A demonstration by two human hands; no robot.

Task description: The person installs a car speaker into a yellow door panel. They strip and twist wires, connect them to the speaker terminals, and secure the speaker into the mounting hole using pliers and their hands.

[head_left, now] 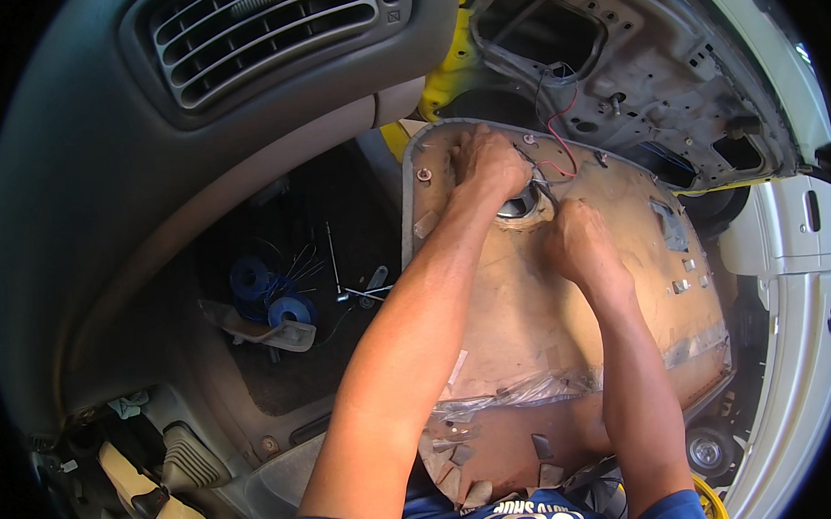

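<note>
Both the left hand (493,166) and the right hand (582,239) had their fingers curled in; whether either pinched anything could not be told. The brown panel's (517,320) padded rim ran just past the left knuckles at twelve o'clock, while a broad stretch of board reached from the right hand toward four. A round opening (518,207) lay at the left hand's five o'clock and the right's ten, a red wire (572,160) looping near its one o'clock. Bare forearms rose from six o'clock. Beyond, toward one, stood a metal door (645,64).
</note>
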